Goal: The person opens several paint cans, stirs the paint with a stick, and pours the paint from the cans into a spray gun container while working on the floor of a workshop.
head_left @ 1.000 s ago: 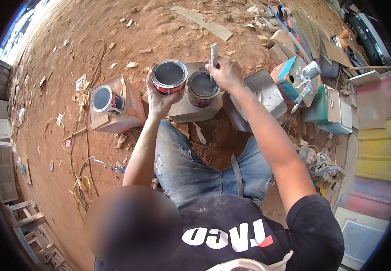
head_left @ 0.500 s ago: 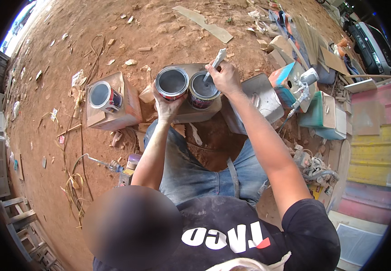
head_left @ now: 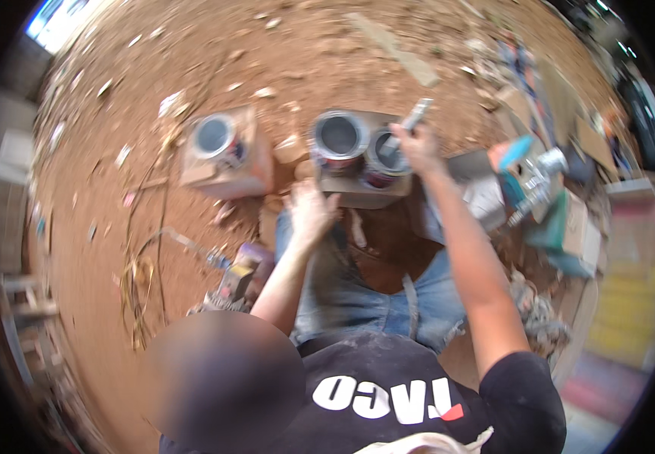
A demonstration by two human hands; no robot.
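Observation:
My right hand (head_left: 420, 149) is closed round a pale flat stick (head_left: 417, 113). The stick's lower end dips into an open paint can (head_left: 385, 178) holding grey paint. Touching that can on its left stands a second open can (head_left: 337, 160), also grey inside; both rest on a box (head_left: 354, 200) in front of my knees. My left hand (head_left: 312, 213) is off the cans, just below and left of the second one, its fingers spread with nothing in them. Motion smears the picture.
A third open can (head_left: 229, 154) stands on a box (head_left: 248, 172) at the left. To the right are a grey metal container (head_left: 483, 200) and a spray gun (head_left: 543, 178). A purple-lidded container (head_left: 255, 256) sits by my left knee. Scraps lie on the dirt ground (head_left: 282, 68).
My left hand has let go of the left one of the paired cans and drawn back toward me. My right hand still holds the stick in its can. The whole view has shifted.

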